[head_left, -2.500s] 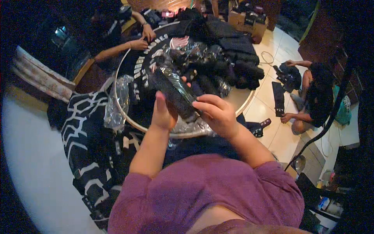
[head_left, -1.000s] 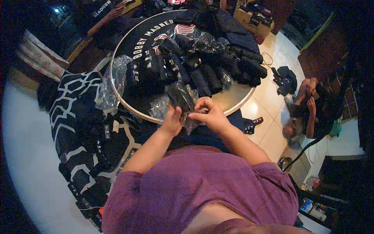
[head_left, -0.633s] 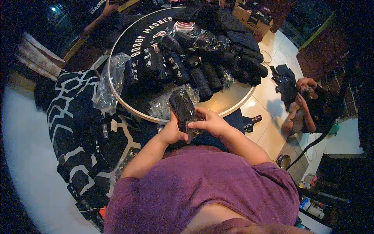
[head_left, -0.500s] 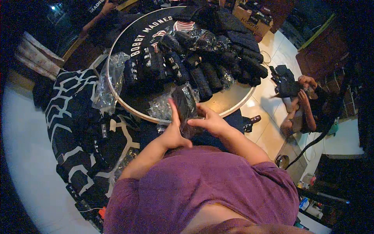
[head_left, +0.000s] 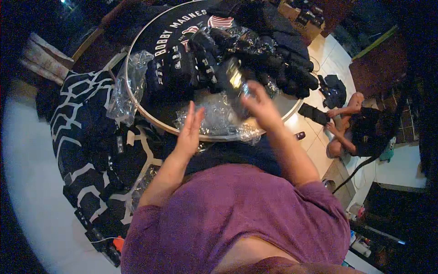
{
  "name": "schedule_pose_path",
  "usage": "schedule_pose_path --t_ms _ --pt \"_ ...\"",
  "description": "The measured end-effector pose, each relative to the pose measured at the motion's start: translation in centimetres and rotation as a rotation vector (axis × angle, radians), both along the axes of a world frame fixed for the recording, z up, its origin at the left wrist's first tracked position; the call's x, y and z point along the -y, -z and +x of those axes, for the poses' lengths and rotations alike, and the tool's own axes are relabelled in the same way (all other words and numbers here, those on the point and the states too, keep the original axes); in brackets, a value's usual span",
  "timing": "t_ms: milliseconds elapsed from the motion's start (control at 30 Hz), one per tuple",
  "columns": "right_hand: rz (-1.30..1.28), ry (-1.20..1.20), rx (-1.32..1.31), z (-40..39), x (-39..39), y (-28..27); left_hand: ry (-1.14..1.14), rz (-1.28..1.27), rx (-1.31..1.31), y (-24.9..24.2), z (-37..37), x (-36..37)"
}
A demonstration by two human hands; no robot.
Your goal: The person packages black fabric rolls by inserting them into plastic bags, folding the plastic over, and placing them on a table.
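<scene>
My right hand (head_left: 261, 106) reaches out over the round table (head_left: 278, 106) and grips the near end of a black rolled garment in a shiny clear bag (head_left: 234, 81). The roll is blurred and sits at the front of the rows of bagged black rolls (head_left: 269, 68). My left hand (head_left: 190, 129) hovers flat with fingers apart by the table's near rim, holding nothing, just left of loose empty clear bags (head_left: 214, 118).
A black cloth lettered "BOBBY MADNES" (head_left: 175, 23) covers the table's far side. More clear bags (head_left: 130, 86) hang over the left rim. Black-and-white patterned fabric (head_left: 86, 132) lies at left. A person (head_left: 360, 132) sits on the tiled floor at right. A cardboard box (head_left: 308, 20) stands beyond.
My two hands held the bagged roll close to my body. Now the right hand has carried it forward to the pile, and the left hand has let go and opened.
</scene>
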State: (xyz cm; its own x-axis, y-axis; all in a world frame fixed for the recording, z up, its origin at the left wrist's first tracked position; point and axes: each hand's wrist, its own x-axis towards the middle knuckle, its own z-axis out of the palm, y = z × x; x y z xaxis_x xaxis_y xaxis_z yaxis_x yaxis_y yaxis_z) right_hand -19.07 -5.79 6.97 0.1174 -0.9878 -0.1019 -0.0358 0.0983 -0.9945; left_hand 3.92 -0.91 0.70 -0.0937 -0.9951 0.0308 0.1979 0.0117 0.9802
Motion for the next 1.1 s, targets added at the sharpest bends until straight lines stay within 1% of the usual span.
schedule_pose_path --t_ms 33,67,100,133,167,200,233,267,300,333,367,400,433,467,500,567,633,700,767,800,833,867,900,933,967,1000,1067,1100 --pt "-0.213 0.11 -0.132 -0.9 2.7 -0.4 -0.002 0.012 0.002 0.0 0.9 -0.3" --pt "-0.33 0.212 -0.302 -1.7 4.8 -2.5 -0.047 -0.13 0.405 0.1 1.8 -0.6" --pt "-0.337 0.293 -0.358 -3.0 7.7 -2.9 -0.087 -0.274 0.808 0.1 2.4 -1.0" --pt "-0.365 0.386 -0.489 -3.0 9.4 -5.0 -0.025 -0.259 0.794 0.1 2.5 -1.5" --pt "-0.571 0.471 -0.645 -3.3 11.8 -5.6 -0.028 -0.252 0.793 0.4 2.3 -1.9" --pt "-0.65 0.56 -0.952 -3.5 14.4 -5.8 0.04 -0.309 0.978 0.8 1.8 -2.3" --pt "-0.544 0.554 -1.064 -2.5 15.5 -7.1 0.111 -0.366 1.162 1.1 1.3 -2.6" --pt "-0.514 0.542 -1.153 -1.7 17.3 -7.1 0.16 -0.377 1.242 1.6 0.7 -2.7" --pt "-0.482 0.529 -1.241 -1.0 19.1 -7.0 0.161 -0.369 1.242 1.8 0.2 -2.6" --pt "-0.48 0.523 -1.241 -0.5 20.8 -6.3 0.217 -0.384 1.325 1.9 -0.3 -2.3" --pt "-0.442 0.453 -1.336 0.0 22.4 -5.1 0.273 -0.401 1.407 2.2 -0.4 -1.8" --pt "-0.403 0.382 -1.43 0.4 23.9 -3.8 0.296 -0.396 1.4 4.0 -0.4 -1.2" --pt "-0.322 0.314 -1.473 0.7 24.9 -2.5 0.295 -0.391 1.399 4.7 -0.4 -0.5" --pt "-0.329 0.253 -1.45 0.6 26.0 -1.3 0.298 -0.408 1.433 5.3 -0.4 0.1" --pt "-0.333 0.193 -1.424 0.9 26.0 -1.2 0.303 -0.424 1.467 5.3 -0.5 0.9" --pt "-0.305 0.16 -1.381 0.9 26.4 -1.4 0.313 -0.407 1.463 5.1 -0.4 2.6" --pt "-0.276 0.129 -1.331 0.4 26.8 -1.4 0.352 -0.442 1.492 5.7 0.1 4.4" --pt "-0.232 0.045 -1.225 -0.8 27.5 -1.4 0.333 -0.419 1.532 6.0 0.1 5.5" --pt "-0.232 0.013 -1.223 -0.8 27.0 -1.7 0.33 -0.374 1.462 5.6 0.0 5.8" --pt "-0.276 0.031 -1.221 -0.9 27.0 -1.6 0.308 -0.388 1.414 4.9 0.0 5.8" --pt "-0.319 0.053 -1.221 -1.0 26.9 -1.5 0.298 -0.374 1.423 4.5 -0.1 5.8" --pt "-0.386 0.075 -1.177 -1.1 26.9 -1.3 0.3 -0.328 1.372 4.1 -0.3 5.8" --pt "-0.389 0.067 -1.173 -1.0 27.0 -1.3 0.305 -0.284 1.318 4.0 -0.3 5.7" --pt "-0.406 0.071 -1.196 -1.1 27.1 -1.3 0.255 -0.299 1.25 4.1 -0.2 5.6" --pt "-0.42 0.078 -1.22 -1.2 27.0 -1.2 0.258 -0.294 1.25 4.1 0.1 5.4" --pt "-0.412 0.078 -1.22 -1.2 26.6 -1.2 0.223 -0.35 1.284 3.2 0.4 5.3" --pt "-0.778 0.265 -1.343 -0.6 24.9 -1.4 0.141 -0.452 1.309 1.3 1.2 5.2" --pt "-0.76 0.267 -1.353 -0.4 23.8 -1.5 0.109 -0.443 1.266 0.1 2.3 5.2"
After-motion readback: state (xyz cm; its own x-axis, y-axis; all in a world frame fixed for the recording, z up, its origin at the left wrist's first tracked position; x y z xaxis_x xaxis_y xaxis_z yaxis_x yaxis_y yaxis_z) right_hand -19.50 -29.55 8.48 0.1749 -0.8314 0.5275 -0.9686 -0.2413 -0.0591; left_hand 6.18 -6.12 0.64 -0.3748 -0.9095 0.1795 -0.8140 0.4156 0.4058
